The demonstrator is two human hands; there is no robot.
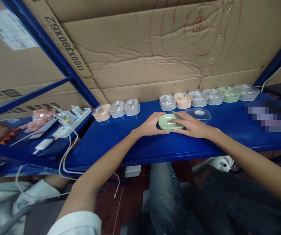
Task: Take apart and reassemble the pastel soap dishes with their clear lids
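Head view: left hand [150,125] and right hand [193,126] are turned palms-in, arms stretched forward. Green box [165,121] is held between them over blue surface [130,143]. Left fingers are clamped round its left end, right fingers on its right end, some spread across top. Clear lid [201,114] lies just behind.

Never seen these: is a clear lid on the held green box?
No: its green top looks bare; a clear lid lies on the blue surface.

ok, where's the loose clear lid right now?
Head view, right of centre: the clear lid lies on the blue table, just beyond the right hand, in front of the longer row of lidded boxes.
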